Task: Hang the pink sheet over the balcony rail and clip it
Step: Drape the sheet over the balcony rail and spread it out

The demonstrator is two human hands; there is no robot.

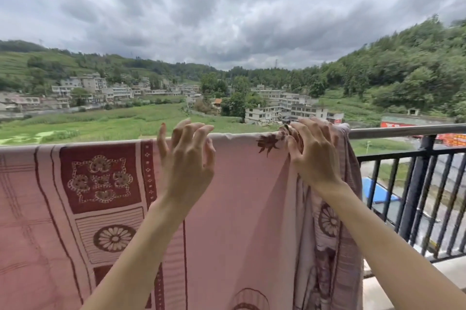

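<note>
The pink sheet drapes over the balcony rail — soft, light, likely to slide — so grip its bunched fold under the right hand, which pinches it, beside the loosely spread left hand.

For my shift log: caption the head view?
Right hand grips pink sheet on balcony rail; left hand hovers.

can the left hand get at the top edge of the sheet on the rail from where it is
Probably yes. The left hand hangs loosely curled and empty just in front of the sheet where it folds over the rail, with nothing between them; the right hand grips further along.
</note>
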